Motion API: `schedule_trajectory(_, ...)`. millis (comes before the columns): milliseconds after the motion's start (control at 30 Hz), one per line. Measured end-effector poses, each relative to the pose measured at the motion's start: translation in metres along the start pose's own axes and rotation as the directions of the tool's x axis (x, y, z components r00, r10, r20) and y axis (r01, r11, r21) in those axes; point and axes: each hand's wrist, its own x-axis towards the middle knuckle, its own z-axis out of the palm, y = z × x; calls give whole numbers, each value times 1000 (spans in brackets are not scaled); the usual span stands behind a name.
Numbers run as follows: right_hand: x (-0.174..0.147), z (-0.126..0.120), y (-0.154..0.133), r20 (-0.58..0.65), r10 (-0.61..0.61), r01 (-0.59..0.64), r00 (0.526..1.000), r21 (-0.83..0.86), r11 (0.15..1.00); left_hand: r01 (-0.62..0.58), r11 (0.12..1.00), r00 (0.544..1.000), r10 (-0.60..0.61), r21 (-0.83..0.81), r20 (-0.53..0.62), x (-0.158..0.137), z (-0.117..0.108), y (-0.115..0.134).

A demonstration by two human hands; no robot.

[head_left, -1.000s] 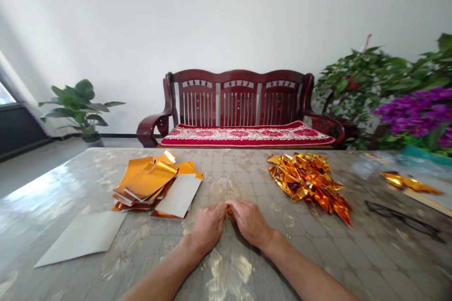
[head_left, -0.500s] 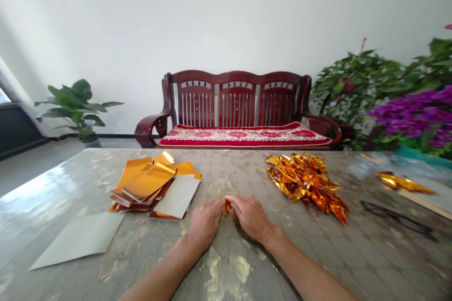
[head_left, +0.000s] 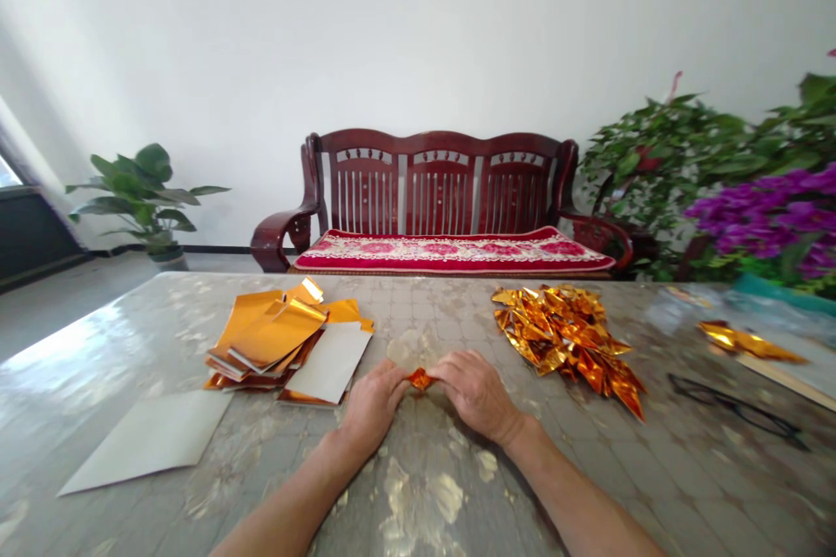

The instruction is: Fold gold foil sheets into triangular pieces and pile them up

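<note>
A small folded piece of shiny orange-gold foil paper (head_left: 420, 379) is pinched between my two hands, just over the middle of the table. My left hand (head_left: 374, 400) grips its left end with fingers closed. On the other end, the fingers of my right hand (head_left: 475, 392) are closed too. To the left lies a loose stack of gold foil paper sheets (head_left: 265, 335), some with the pale side up. A heap of folded foil pieces (head_left: 565, 331) rests right of my hands.
One pale sheet (head_left: 147, 439) lies at the left on the patterned tabletop (head_left: 418, 496). Black-framed glasses (head_left: 735, 407), another foil piece (head_left: 751, 341) and clear plastic (head_left: 683, 305) are at the right. Behind the table stands a wooden bench (head_left: 437, 183), with potted plants (head_left: 147, 200) on both sides.
My hands have drawn slightly apart, and more of the foil piece shows between them. The stack and the heap lie as before.
</note>
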Motion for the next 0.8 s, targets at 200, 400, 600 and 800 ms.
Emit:
schedule_trajectory(200,-3,4,4,-29,-23,22,999,-47,999,-127,991,989,123,-50,-77,-1,-3,-4)
schedule_trajectory(400,-3,8,5,-29,-40,39,999,-8,999,-231,971,973,230,-65,-21,-1,-6,-1)
schedule_trajectory(600,-3,4,4,0,-53,53,999,8,999,-150,982,989,150,-111,-15,1,-1,-6)
schedule_trajectory(800,-4,-1,7,42,-67,66,997,12,998,-119,980,993,116,-162,-30,1,1,-10)
